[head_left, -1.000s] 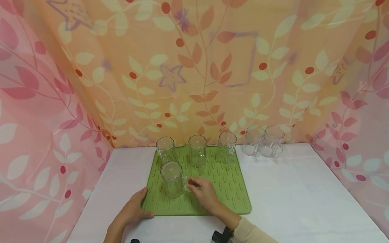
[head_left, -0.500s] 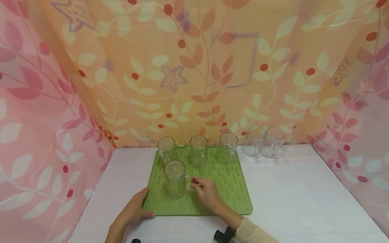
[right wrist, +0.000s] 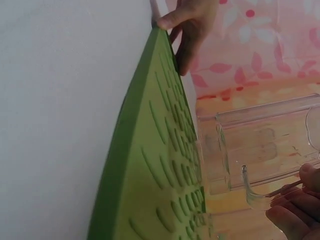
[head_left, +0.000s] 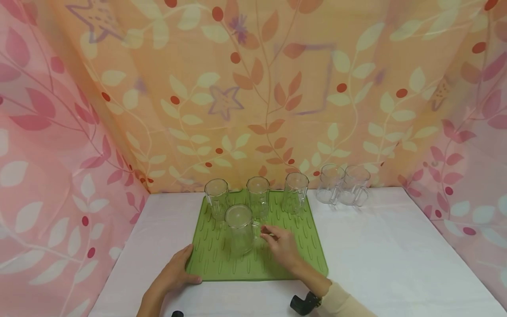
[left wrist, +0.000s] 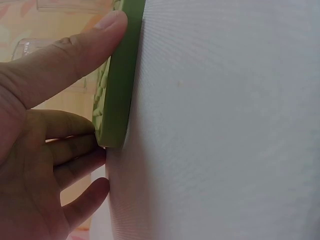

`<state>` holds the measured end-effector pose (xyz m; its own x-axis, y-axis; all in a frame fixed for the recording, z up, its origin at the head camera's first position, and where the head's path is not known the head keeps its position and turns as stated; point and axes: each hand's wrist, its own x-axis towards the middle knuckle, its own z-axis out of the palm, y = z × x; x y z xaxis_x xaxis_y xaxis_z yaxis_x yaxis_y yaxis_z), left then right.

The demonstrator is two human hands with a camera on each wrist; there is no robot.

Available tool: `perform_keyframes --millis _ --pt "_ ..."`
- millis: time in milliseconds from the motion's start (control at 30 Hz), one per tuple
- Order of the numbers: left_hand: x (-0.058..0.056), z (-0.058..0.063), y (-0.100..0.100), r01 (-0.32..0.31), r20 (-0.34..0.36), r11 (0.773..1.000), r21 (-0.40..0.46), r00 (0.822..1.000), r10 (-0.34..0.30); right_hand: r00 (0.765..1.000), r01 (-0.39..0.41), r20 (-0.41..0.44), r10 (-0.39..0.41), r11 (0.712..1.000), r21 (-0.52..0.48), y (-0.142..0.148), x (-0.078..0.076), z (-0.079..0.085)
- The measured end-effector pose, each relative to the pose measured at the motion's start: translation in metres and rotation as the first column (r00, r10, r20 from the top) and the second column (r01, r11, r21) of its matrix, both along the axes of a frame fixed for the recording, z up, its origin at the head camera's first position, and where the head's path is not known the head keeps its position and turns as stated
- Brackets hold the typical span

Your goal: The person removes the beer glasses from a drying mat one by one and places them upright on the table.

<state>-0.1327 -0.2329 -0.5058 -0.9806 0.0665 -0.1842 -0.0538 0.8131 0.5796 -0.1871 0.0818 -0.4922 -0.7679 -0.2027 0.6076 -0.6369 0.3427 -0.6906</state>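
In the head view my right hand (head_left: 283, 246) pinches the handle of a clear glass mug (head_left: 240, 233) over the middle of the green ridged mat (head_left: 222, 269). The mug looks bottom-up; whether its rim touches the mat I cannot tell. The right wrist view shows thumb and fingers on the mug's handle (right wrist: 257, 199). My left hand (head_left: 174, 270) rests at the mat's front left corner. Its thumb lies along the front edge and its fingers touch the left side, as the left wrist view also shows. Behind the held mug stand a left mug (head_left: 216, 198), a middle mug (head_left: 258, 193) and a right mug (head_left: 295, 193) on the mat.
Two more glass mugs, a nearer-left one (head_left: 332, 182) and one beside it (head_left: 357, 185), stand on the white table (head_left: 380, 246) right of the mat. Patterned curtains (head_left: 277, 88) enclose the back and both sides.
My right hand has moved the pinched mug to the right and slightly away across the mat. My left hand has stayed at the mat's corner. The other mugs have not moved.
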Motion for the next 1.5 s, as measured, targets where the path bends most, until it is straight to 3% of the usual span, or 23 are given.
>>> perform_keyframes --millis 233,500,700,1133,1500 --pt "-0.001 -0.002 0.0 -0.005 0.01 1.0 0.002 1.0 0.005 0.997 0.029 -0.072 -0.028 1.0 0.007 0.019 -0.002 0.011" --pt "-0.001 -0.003 -0.002 -0.004 0.018 1.0 0.014 1.0 0.004 0.994 0.057 -0.092 -0.056 0.998 0.005 0.04 -0.004 0.031" --pt "-0.002 -0.004 -0.004 0.003 0.016 1.0 0.012 1.0 -0.003 0.99 0.091 -0.112 -0.084 0.994 0.062 0.055 -0.006 0.044" --pt "-0.001 -0.004 -0.004 0.003 0.008 1.0 0.007 1.0 -0.003 0.992 0.109 -0.065 -0.105 0.991 0.073 0.086 -0.002 0.046" --pt "-0.003 -0.005 -0.004 0.002 0.007 1.0 0.006 1.0 -0.002 0.993 0.115 0.014 -0.116 0.992 0.046 0.094 0.001 0.053"
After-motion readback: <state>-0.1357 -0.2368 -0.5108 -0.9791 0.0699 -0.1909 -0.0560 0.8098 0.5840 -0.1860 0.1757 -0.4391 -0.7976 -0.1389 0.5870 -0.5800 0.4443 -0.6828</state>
